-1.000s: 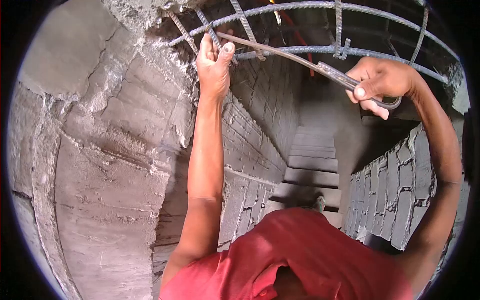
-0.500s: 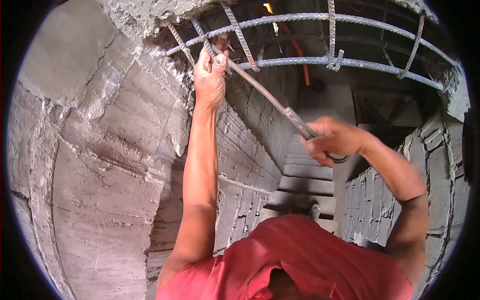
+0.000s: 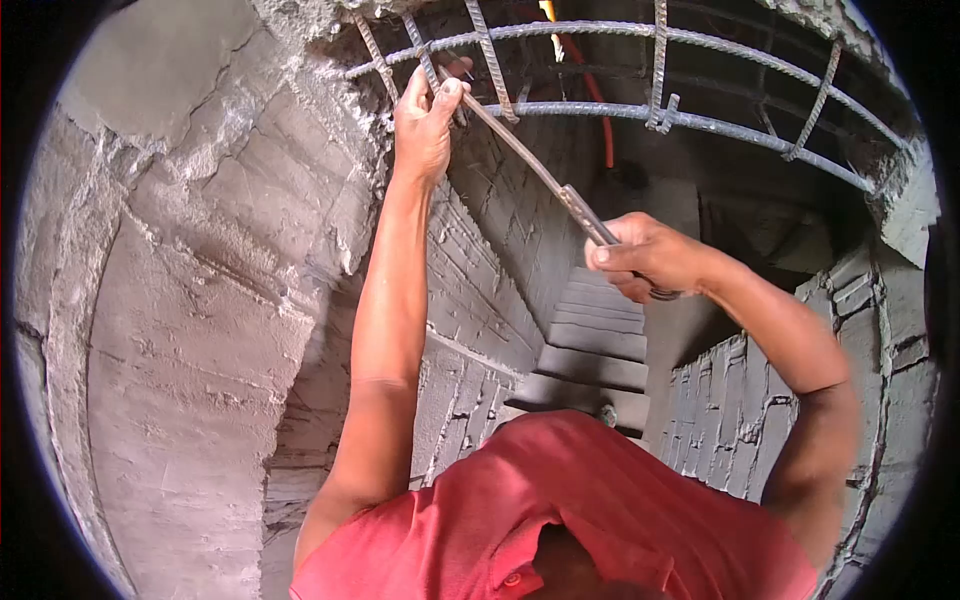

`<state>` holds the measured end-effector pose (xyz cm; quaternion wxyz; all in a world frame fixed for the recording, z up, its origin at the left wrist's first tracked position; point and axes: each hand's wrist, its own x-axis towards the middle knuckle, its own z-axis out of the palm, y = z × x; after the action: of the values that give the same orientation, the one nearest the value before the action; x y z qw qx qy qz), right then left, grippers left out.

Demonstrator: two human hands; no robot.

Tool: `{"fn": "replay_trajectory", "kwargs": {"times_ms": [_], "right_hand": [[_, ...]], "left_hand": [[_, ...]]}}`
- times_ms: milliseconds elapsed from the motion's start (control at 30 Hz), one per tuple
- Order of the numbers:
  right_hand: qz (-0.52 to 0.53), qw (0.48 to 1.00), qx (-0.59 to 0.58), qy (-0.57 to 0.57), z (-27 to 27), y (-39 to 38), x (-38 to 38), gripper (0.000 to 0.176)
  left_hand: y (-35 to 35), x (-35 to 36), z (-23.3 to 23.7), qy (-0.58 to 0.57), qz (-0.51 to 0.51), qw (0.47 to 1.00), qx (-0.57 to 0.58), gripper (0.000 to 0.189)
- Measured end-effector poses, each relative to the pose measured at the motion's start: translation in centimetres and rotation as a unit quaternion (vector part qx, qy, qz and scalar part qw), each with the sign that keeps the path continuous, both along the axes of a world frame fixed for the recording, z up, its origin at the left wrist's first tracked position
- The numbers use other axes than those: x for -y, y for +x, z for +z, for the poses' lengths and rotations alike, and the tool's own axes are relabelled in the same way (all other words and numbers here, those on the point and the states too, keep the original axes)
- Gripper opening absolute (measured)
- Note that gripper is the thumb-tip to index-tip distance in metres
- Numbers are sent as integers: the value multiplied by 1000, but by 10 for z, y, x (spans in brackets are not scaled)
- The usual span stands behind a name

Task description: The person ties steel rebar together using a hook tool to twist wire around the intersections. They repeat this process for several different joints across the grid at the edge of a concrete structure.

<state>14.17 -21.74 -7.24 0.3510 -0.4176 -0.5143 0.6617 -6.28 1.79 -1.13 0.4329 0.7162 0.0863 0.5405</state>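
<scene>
My right hand (image 3: 645, 255) is wrapped round the thick sleeve-like handle of a long thin metal rod (image 3: 520, 150) that looks like a rebar-tying hook. A dark curved end shows beneath those fingers. The rod slants up and left to my left hand (image 3: 424, 130), whose fingers close round a short ribbed cross bar of the rebar (image 3: 421, 52), the thumb lying beside the rod's far end. That end meets the rebar where bars cross; its exact tip is hidden by the fingers.
Two long curved rebars (image 3: 600, 108) with several cross bars span the opening. Rough concrete walls (image 3: 190, 340) rise at left, with brickwork (image 3: 725, 410) at right. Steps (image 3: 590, 345) descend below me. An orange hose (image 3: 606, 130) hangs behind the bars.
My right hand has moved slightly up and left with the rod's handle, its fingers more closely round it. My left hand stays at the rebar crossing. The whole view has shifted a little.
</scene>
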Motion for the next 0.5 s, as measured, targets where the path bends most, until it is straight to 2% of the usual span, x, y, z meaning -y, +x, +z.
{"fn": "replay_trajectory", "kwargs": {"times_ms": [100,167,233,333,433,500], "right_hand": [[15,999,13,43,-23,-18,-12,25],[32,995,-62,71,-37,-28,-21,25],[28,995,-61,79,-33,-22,-18,24],[25,996,-74,34,-11,-8,-5,28],[60,993,-75,63,-2,6,-3,23],[47,995,-50,73,-4,1,-2,21]], "left_hand": [[0,2,2,-7,-19,1000,14,43],[-1,3,3,-26,-18,999,12,46],[-1,2,3,-29,-10,999,9,48],[0,3,5,-49,-22,999,1,50],[0,8,6,-30,13,999,-19,53],[2,10,8,-30,14,999,-16,52]]}}
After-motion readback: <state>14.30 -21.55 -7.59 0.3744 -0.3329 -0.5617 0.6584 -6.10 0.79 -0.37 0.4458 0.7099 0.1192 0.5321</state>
